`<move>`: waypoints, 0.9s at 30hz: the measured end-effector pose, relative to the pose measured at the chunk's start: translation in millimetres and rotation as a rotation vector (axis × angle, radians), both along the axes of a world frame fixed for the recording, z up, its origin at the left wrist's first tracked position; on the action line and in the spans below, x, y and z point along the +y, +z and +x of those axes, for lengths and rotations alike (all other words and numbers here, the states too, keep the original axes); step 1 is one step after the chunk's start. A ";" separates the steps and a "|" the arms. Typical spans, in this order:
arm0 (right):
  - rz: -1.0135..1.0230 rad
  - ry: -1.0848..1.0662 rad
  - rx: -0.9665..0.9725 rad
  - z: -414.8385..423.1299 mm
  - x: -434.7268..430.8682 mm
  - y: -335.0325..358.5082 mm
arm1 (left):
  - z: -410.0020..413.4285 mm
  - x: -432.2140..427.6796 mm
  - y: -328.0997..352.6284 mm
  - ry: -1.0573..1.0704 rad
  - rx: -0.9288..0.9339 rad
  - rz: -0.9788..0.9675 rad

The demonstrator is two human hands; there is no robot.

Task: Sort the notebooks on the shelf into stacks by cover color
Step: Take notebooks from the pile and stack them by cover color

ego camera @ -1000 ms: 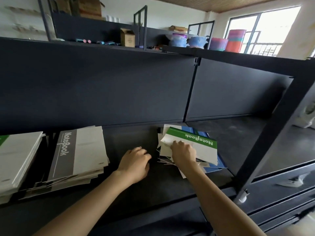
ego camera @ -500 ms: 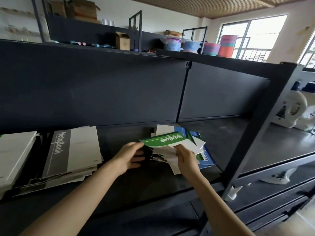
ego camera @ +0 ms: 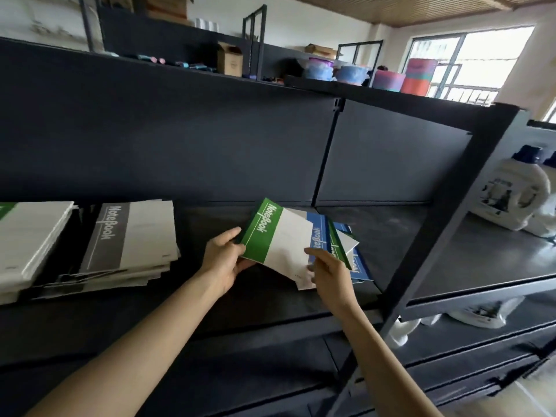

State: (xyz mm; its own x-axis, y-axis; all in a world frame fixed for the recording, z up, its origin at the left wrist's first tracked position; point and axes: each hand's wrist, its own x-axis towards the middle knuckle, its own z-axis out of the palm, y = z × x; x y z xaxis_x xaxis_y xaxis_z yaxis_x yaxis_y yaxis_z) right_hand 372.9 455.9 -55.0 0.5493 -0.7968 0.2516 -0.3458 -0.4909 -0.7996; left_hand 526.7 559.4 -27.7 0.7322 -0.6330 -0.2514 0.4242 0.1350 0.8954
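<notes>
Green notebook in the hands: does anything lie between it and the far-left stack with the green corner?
Yes: the gray-banded stack lies between the green notebook, held by the left hand and right hand, and the far-left stack. It lies flat and low, so passing over it looks feasible.

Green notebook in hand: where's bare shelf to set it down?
Bare shelf lies between the grey stack and the mixed pile, under the left hand holding the green notebook. More lies right of the pile up to the post, and beyond it short of the detergent bottles. Crowded: the left end, far-left stack beside the grey one.
</notes>
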 end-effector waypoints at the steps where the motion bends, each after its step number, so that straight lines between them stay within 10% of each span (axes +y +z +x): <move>1: 0.039 0.029 -0.002 7.4 4.8 3.1 | -1.7 6.5 3.1 0.033 -0.031 -0.022; 12: -0.174 0.344 0.054 109.1 93.2 22.0 | 52.3 106.2 11.8 0.270 -0.377 -0.034; 27: -0.434 0.481 0.270 269.3 250.1 15.3 | 191.4 276.2 8.2 0.069 -1.094 0.835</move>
